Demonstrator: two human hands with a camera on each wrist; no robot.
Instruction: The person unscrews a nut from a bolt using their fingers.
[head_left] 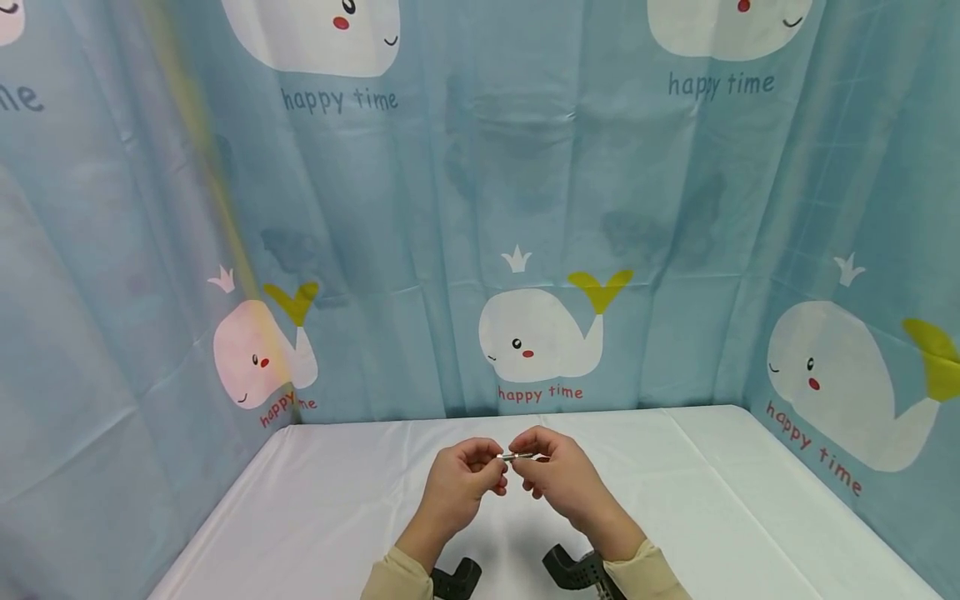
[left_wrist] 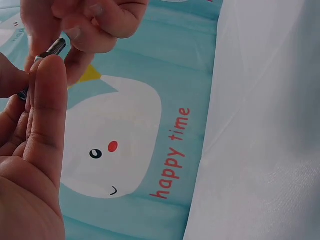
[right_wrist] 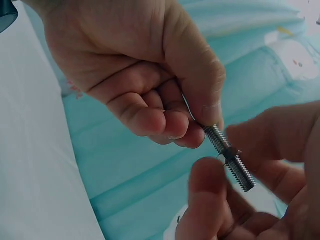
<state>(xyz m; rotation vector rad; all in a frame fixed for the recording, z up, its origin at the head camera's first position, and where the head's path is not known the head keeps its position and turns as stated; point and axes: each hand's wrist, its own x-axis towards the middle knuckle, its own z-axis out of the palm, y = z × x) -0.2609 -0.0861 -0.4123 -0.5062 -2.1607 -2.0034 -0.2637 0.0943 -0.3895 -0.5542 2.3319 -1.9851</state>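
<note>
Head view: left hand (head_left: 459,482) and right hand (head_left: 566,485) raised over a white-covered table (head_left: 300,508), fingertips nearly meeting
Threaded metal rod (right_wrist: 218,137): held between the two hands, crosswise, ringed partway along by a nut-like collar (right_wrist: 230,153)
Left fingers: pinched around the rod at the collar, thumb to one side, forefinger to the other
Right fingers: thumb and forefinger pinched on the opposite end of the rod, the others curled toward the palm
Along the right palm: thin bright edge (right_wrist: 188,105), too hidden to identify
Beige sleeves (head_left: 648,573): ending behind the wrists, near black wrist mounts (head_left: 573,570)
Blue curtain (head_left: 525,167): hung behind and beside the table, printed with white whales (head_left: 547,333) and "happy time"
</note>
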